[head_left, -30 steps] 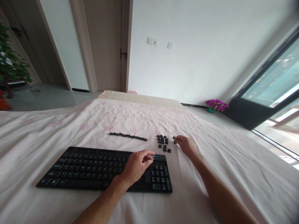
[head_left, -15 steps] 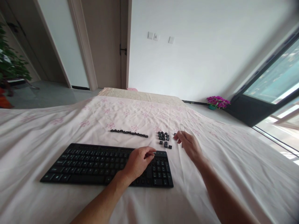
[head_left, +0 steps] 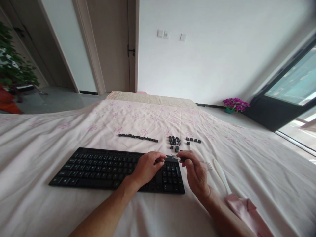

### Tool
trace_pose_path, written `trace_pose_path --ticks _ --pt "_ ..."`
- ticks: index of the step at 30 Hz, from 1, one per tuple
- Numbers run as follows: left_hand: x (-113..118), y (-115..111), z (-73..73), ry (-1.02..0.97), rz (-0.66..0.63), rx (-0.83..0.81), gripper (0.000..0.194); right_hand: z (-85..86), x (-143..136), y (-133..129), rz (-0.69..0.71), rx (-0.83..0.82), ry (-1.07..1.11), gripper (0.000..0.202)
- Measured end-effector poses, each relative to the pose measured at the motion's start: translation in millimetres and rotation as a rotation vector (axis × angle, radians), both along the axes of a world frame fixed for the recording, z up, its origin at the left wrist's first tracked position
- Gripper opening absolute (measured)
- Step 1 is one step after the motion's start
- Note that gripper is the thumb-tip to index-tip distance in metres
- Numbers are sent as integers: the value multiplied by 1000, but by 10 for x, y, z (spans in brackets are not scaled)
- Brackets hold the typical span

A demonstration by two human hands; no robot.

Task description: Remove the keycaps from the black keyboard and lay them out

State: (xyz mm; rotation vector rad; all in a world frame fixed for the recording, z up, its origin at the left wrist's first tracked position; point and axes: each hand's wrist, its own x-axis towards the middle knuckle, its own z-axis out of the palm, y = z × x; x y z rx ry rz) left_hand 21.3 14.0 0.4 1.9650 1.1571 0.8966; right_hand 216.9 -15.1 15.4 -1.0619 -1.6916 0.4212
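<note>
A black keyboard (head_left: 96,182) lies on the bed cover. My left hand (head_left: 149,166) rests over its right part, fingers curled and thumb near the fingertips; whatever is between them, if anything, I cannot make out. Just off the keyboard's top right corner, my right hand (head_left: 196,172) grips a wire keycap puller (head_left: 206,165) with a dark middle part. One wire end points left toward my left fingertips, and the other loop sticks out to the right. Behind the keyboard are loose black keycaps: a long row (head_left: 138,137), a cluster (head_left: 174,141) and a small group (head_left: 193,140).
To the right of my right hand lie a white handle-like strip (head_left: 222,174) and a pink cloth (head_left: 243,205). The pale flowered bed cover (head_left: 61,210) is wrinkled. Beyond it are a pot of purple flowers (head_left: 235,104) and a leafy plant (head_left: 14,62).
My right hand has moved left and nearer, from beside the loose keycaps to the keyboard's top right corner, with the keycap puller now turned sideways. My left hand stays in place.
</note>
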Motion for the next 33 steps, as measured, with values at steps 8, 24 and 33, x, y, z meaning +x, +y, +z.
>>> trace_pose_path --ticks 8,24,33 --pt "20 3 -10 -7 3 7 27 -208 90 55 70 88 72 30" --pt "14 -11 -24 68 -24 96 28 -269 137 38 30 252 -70 28" --pt "25 16 9 105 -23 82 26 -278 156 59 15 243 -105 27"
